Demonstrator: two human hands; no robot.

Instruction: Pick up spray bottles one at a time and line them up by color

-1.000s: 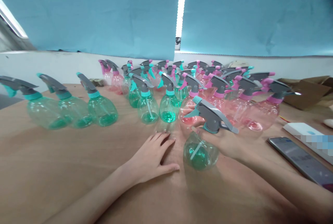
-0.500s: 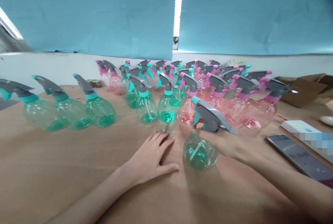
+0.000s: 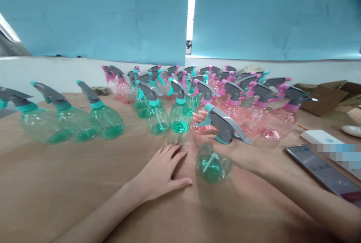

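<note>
My right hand (image 3: 237, 152) is around the neck of a clear spray bottle (image 3: 211, 167) with a grey and turquoise head and some liquid inside. Its fingers reach past the turquoise trigger, partly hidden by the spray head. The bottle's base is close to the tabletop; whether it touches I cannot tell. My left hand (image 3: 160, 169) lies flat on the wooden table (image 3: 84, 183), fingers spread, holding nothing. Just beyond it stand a turquoise-collared green bottle (image 3: 157, 120) and another green bottle (image 3: 179, 119).
Three green spray bottles (image 3: 105, 120) stand at the left. Pink and green bottles (image 3: 279, 122) crowd the back and right. A phone (image 3: 318, 171), a white box (image 3: 316, 137), a white mouse (image 3: 351, 131) and a cardboard box (image 3: 324, 96) lie at the right.
My right hand's fingers have straightened out from the trigger toward the left. The view has shifted slightly; my left hand rests in the same place.
</note>
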